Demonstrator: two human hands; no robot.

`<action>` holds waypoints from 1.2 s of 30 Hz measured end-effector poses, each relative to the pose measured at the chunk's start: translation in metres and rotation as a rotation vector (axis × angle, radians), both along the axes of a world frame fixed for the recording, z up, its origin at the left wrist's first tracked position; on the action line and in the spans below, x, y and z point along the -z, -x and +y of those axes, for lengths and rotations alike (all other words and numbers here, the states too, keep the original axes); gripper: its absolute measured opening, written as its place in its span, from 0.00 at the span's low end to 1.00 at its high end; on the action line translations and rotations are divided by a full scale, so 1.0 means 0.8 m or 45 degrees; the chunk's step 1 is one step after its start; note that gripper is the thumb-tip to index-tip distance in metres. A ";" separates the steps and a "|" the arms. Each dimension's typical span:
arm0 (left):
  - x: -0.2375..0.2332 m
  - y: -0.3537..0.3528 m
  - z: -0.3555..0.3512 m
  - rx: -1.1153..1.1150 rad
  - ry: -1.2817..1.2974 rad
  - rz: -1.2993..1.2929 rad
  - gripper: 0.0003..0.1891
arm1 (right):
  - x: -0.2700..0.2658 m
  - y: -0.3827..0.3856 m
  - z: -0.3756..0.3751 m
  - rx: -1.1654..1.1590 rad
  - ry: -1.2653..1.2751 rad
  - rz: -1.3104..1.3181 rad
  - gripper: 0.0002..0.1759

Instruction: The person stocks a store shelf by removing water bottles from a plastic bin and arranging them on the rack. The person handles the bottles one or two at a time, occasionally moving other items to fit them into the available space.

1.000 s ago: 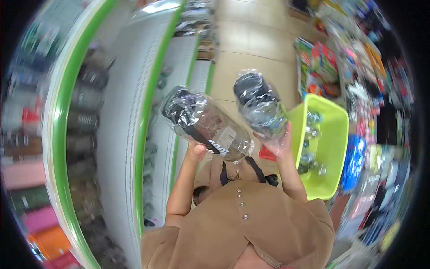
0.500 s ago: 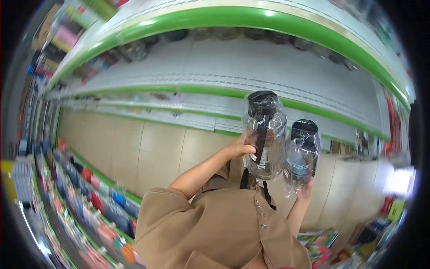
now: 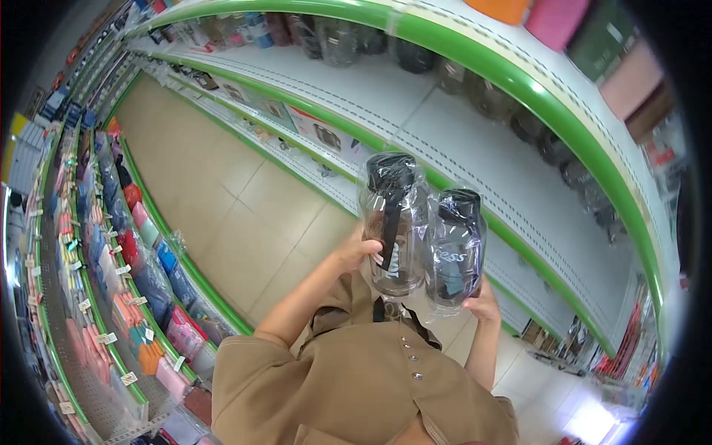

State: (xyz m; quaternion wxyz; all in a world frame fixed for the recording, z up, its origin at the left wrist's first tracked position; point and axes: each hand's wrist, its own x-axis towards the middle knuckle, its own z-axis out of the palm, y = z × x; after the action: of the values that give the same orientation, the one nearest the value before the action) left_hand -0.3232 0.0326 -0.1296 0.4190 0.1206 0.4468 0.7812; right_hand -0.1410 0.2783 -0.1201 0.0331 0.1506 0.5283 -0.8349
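Two clear bottles with black lids, both in clear plastic wrap, are held upright side by side before my chest. The larger bottle (image 3: pixel 399 233), with a black strap and white lettering, is in my left hand (image 3: pixel 357 251), whose fingers wrap its side. My right hand (image 3: pixel 483 302) grips the lower side of the smaller bottle (image 3: pixel 454 256), which shows the letters "ess". The wraps of the two bottles touch or nearly touch. Part of each hand is hidden behind its bottle.
A white shelf with green edges (image 3: pixel 356 93) runs across the front, with several bottles (image 3: pixel 337 41) along its back. Boxes (image 3: pixel 322 133) stand on a lower shelf. Racks of packaged goods (image 3: pixel 133 252) line the left side. The tiled floor (image 3: pixel 215 178) lies between them.
The view has turned, so the shelves now slope down to the right. Both bottles appear farther left and closer together, still held in my hands.
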 end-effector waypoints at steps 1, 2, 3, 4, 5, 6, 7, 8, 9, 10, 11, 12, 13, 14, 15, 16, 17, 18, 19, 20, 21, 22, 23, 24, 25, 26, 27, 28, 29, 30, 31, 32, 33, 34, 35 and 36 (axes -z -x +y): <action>-0.011 0.019 0.005 -0.019 -0.057 0.066 0.45 | -0.014 0.014 0.000 0.003 -0.027 0.005 0.61; -0.014 0.042 -0.001 0.016 -0.011 0.100 0.44 | -0.015 0.034 -0.005 -0.037 -0.141 -0.008 0.61; -0.020 0.064 -0.003 -0.002 -0.039 0.107 0.44 | -0.018 0.056 -0.009 -0.074 -0.264 -0.019 0.61; -0.035 0.082 -0.005 0.029 -0.007 0.152 0.44 | -0.010 0.071 -0.014 -0.032 -0.311 0.036 0.60; -0.044 0.103 -0.008 0.055 0.025 0.193 0.44 | -0.004 0.086 -0.018 -0.057 -0.345 0.034 0.60; -0.038 0.132 -0.006 0.102 -0.017 0.329 0.43 | 0.002 0.101 -0.023 0.001 -0.325 0.040 0.60; -0.045 0.154 -0.002 0.055 -0.097 0.435 0.41 | 0.002 0.114 -0.031 0.057 -0.295 0.035 0.60; -0.058 0.174 0.002 0.010 -0.164 0.542 0.40 | -0.001 0.129 -0.040 0.027 -0.304 0.014 0.60; -0.068 0.195 0.001 0.032 -0.118 0.544 0.36 | -0.007 0.149 -0.050 0.104 -0.294 0.015 0.59; -0.074 0.220 0.004 0.086 -0.115 0.517 0.35 | -0.014 0.168 -0.060 0.184 -0.289 0.016 0.59; -0.080 0.243 0.008 0.105 -0.137 0.540 0.35 | -0.026 0.190 -0.071 0.164 -0.301 -0.001 0.59; -0.080 0.263 0.014 0.067 -0.166 0.530 0.34 | -0.039 0.213 -0.081 0.275 -0.360 0.081 0.58; -0.078 0.284 0.023 0.062 -0.154 0.550 0.34 | -0.047 0.230 -0.089 0.387 -0.422 0.160 0.57; -0.081 0.302 0.029 0.058 -0.144 0.568 0.34 | -0.038 0.242 -0.077 0.359 -0.464 0.147 0.54; -0.085 0.313 0.033 0.046 -0.162 0.548 0.34 | -0.034 0.254 -0.070 0.347 -0.486 0.130 0.54; -0.099 0.325 0.034 0.044 -0.159 0.571 0.36 | -0.033 0.274 -0.065 0.404 -0.492 0.181 0.52; -0.107 0.337 0.038 0.043 -0.158 0.599 0.39 | -0.035 0.293 -0.062 0.462 -0.499 0.238 0.50; -0.105 0.351 0.045 0.037 -0.175 0.586 0.39 | -0.037 0.313 -0.059 0.457 -0.518 0.228 0.50; -0.101 0.363 0.053 -0.085 -0.111 0.752 0.42 | -0.040 0.330 -0.057 0.487 -0.552 0.266 0.49; -0.095 0.375 0.063 -0.206 -0.044 0.916 0.46 | -0.042 0.346 -0.054 0.521 -0.584 0.305 0.48; -0.084 0.387 0.076 -0.204 -0.058 0.910 0.46 | -0.038 0.360 -0.047 0.525 -0.598 0.301 0.48; -0.067 0.401 0.093 -0.310 0.029 1.009 0.48 | -0.028 0.374 -0.036 0.521 -0.632 0.265 0.48; -0.077 0.403 0.091 -0.419 0.116 1.109 0.50 | -0.026 0.390 -0.032 0.515 -0.667 0.232 0.49; -0.086 0.405 0.084 -0.364 0.132 1.008 0.53 | -0.025 0.403 -0.030 0.519 -0.681 0.239 0.49; -0.085 0.411 0.085 -0.367 0.114 1.011 0.53 | -0.026 0.418 -0.036 0.507 -0.775 0.297 0.50; -0.077 0.421 0.092 -0.455 0.074 1.034 0.53 | -0.027 0.430 -0.038 0.495 -0.870 0.352 0.51; -0.069 0.429 0.100 -0.541 0.037 1.051 0.54 | -0.022 0.439 -0.032 0.499 -0.885 0.353 0.51; -0.055 0.442 0.113 -0.612 0.057 1.113 0.53 | -0.013 0.448 -0.026 0.529 -1.020 0.340 0.49; -0.058 0.444 0.113 -0.614 0.050 1.109 0.53 | -0.006 0.457 -0.022 0.555 -1.151 0.325 0.48; -0.062 0.448 0.112 -0.623 0.046 1.149 0.53 | -0.002 0.464 -0.016 0.534 -1.051 0.332 0.50; -0.062 0.453 0.113 -0.635 0.043 1.188 0.53 | -0.001 0.470 -0.014 0.529 -1.057 0.333 0.50; -0.058 0.459 0.117 -0.645 0.039 1.184 0.53 | 0.000 0.476 -0.012 0.517 -1.100 0.320 0.50; -0.053 0.463 0.121 -0.699 0.123 1.242 0.53 | 0.000 0.482 -0.009 0.503 -1.142 0.305 0.50; -0.051 0.466 0.123 -0.752 0.209 1.296 0.53 | -0.002 0.488 -0.006 0.491 -1.150 0.304 0.50; -0.050 0.468 0.124 -0.762 0.209 1.284 0.53 | -0.003 0.492 -0.002 0.471 -1.189 0.293 0.50; -0.048 0.469 0.127 -0.753 0.155 1.279 0.54 | -0.004 0.494 0.002 0.452 -1.228 0.278 0.51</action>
State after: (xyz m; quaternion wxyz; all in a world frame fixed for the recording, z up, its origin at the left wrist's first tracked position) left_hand -0.6983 0.1341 -0.0914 -0.0738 0.3221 0.6493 0.6850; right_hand -0.5362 0.2797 -0.1167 -0.2372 0.1478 0.8194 -0.5004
